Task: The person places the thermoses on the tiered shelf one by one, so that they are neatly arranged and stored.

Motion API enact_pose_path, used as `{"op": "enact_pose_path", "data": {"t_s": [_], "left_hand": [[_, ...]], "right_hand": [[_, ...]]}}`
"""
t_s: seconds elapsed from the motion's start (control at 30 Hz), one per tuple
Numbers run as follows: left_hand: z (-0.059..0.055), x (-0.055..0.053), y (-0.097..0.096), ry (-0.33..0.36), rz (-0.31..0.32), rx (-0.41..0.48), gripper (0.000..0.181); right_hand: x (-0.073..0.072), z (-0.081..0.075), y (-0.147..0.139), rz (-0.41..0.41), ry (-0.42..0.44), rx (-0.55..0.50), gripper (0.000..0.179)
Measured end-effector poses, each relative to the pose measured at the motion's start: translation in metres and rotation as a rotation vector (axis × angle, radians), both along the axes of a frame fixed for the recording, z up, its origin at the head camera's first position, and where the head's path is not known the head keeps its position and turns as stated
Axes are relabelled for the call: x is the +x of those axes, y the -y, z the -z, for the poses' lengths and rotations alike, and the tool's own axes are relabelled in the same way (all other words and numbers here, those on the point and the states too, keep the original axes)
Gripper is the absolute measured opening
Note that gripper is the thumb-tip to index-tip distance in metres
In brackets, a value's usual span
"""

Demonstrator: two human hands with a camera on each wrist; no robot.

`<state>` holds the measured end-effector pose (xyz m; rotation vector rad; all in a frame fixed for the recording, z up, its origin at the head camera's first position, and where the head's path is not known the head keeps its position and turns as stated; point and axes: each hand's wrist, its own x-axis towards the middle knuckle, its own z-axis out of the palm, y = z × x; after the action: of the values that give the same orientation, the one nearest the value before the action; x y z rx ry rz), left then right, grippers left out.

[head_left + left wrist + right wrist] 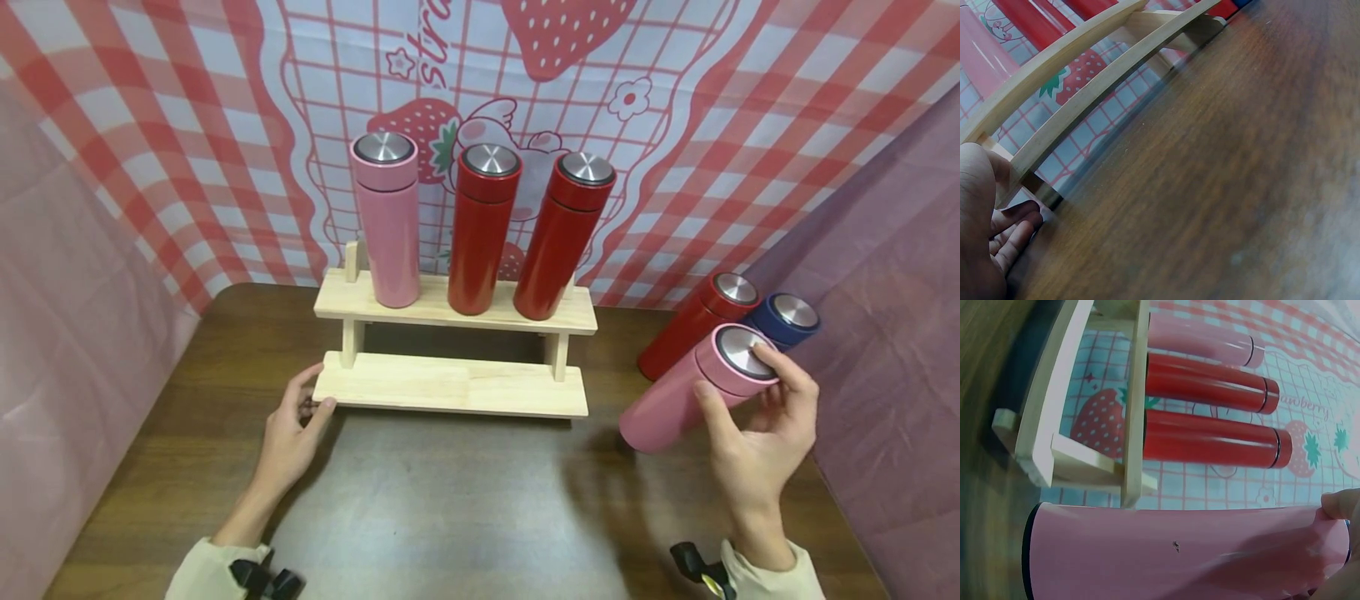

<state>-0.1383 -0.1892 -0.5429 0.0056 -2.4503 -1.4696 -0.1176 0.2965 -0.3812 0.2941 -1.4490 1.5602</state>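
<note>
My right hand (765, 442) holds a pink thermos bottle (675, 404) near its lid, thumb on the side and a finger on the silver top. In the right wrist view this pink bottle fills the lower part, with a small dark mark on its side. Whether its base touches the table, I cannot tell. My left hand (288, 437) grips the left end of the lower board of a two-tier wooden rack (450, 385), thumb at the front corner. On the upper tier stand another pink bottle (390, 233) and two red bottles (483, 237), (562, 242).
Behind the held bottle, a red bottle (678, 333) and a blue bottle (791, 317) stand at the right of the brown wooden table (450, 492). A checked strawberry cloth (660, 167) hangs behind the rack. Pink cloth (892, 333) hangs at the sides.
</note>
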Motion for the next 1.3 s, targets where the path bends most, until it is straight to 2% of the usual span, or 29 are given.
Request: {"op": "enact_pose_path", "data": {"t_s": [0.57, 0.97, 1.2, 1.3], "left_hand": [[0.004, -0.001, 0.001, -0.014, 0.010, 0.013, 0.055], [0.004, -0.001, 0.001, -0.007, 0.004, -0.004, 0.055], [0.004, -0.001, 0.002, -0.011, -0.002, -0.012, 0.055], [0.004, -0.001, 0.002, -0.020, 0.001, -0.005, 0.055]], "right_hand": [[-0.014, 0.007, 0.024, -0.104, 0.001, 0.071, 0.064], [-0.019, 0.013, 0.039, -0.086, 0.054, 0.201, 0.067], [-0.025, 0.012, 0.055, -0.133, 0.026, 0.191, 0.065], [-0.027, 0.012, 0.061, -0.146, 0.035, 0.222, 0.065]]}}
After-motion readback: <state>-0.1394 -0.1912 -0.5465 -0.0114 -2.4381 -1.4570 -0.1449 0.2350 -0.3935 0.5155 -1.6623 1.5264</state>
